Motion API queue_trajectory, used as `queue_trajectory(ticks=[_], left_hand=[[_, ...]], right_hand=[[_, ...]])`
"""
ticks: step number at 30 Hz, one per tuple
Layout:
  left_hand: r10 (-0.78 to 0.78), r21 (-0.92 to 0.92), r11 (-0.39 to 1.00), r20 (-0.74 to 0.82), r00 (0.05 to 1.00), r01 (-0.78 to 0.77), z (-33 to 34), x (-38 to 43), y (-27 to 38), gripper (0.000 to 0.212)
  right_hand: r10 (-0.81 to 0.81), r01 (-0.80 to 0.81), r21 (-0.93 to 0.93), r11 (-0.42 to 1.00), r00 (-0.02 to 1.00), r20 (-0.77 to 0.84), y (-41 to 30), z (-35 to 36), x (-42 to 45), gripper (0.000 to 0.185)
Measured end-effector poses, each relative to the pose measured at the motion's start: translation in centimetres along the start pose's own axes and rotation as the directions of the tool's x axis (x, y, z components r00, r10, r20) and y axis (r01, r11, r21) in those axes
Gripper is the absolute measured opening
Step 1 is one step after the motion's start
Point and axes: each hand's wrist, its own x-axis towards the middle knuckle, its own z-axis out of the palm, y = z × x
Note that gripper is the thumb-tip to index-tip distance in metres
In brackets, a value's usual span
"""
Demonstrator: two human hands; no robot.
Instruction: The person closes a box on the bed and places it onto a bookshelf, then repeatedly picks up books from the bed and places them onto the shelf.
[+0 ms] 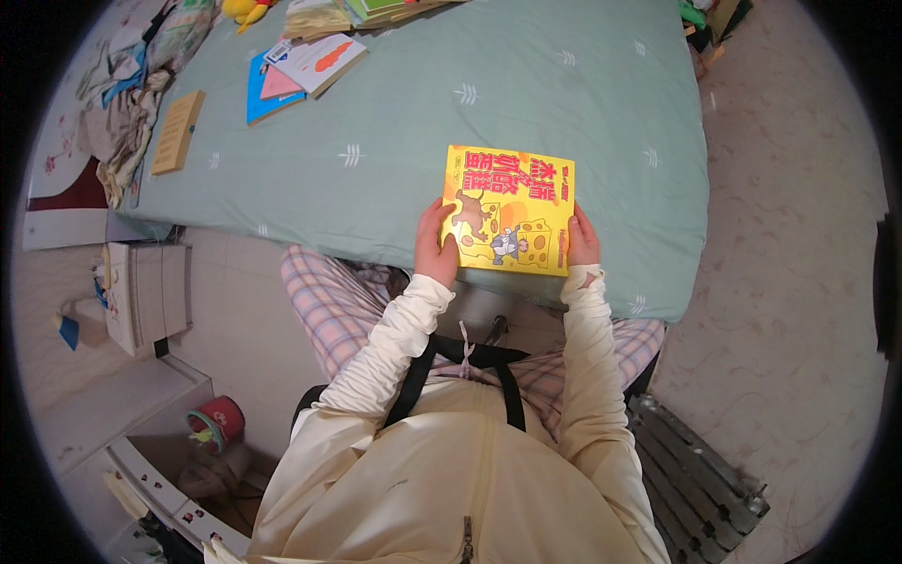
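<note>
Between my two hands is a yellow picture book with red lettering and cartoon animals beside cheese on its cover. The cover faces up, and its lettering runs sideways in my view. My left hand grips the left edge, thumb on the cover near the lower corner. On the opposite edge, my right hand holds the book with its fingers along the side. The book is over the near part of a bed with a green sheet; whether it touches the sheet, I cannot tell.
Further back on the bed are a white book, a blue book and a larger pile of books. A tan book lies at the left near crumpled clothes. A red bucket stands lower left; a radiator is lower right.
</note>
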Motion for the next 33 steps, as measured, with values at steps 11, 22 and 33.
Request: queue_trajectory(ticks=[11, 22, 33], left_hand=[[-0.224, -0.207, 0.948, 0.11, 0.968, 0.243, 0.8, 0.0, -4.9, 0.052], [0.12, 0.617, 0.777, 0.045, 0.992, -0.122, 3.0, 4.5, -0.3, 0.057], [0.092, 0.681, 0.724, 0.061, 0.994, -0.108, 3.7, 4.5, -0.2, 0.057]], right_hand=[[-0.127, 0.127, -0.139, 0.982, 0.992, 0.008, 0.9, 1.1, 0.0, 0.04], [-0.372, 0.377, -0.917, 0.129, 0.876, 0.308, -0.7, 3.4, 0.5, 0.058], [-0.356, 0.346, -0.923, 0.166, 0.894, 0.271, 0.5, 3.3, 1.2, 0.065]])
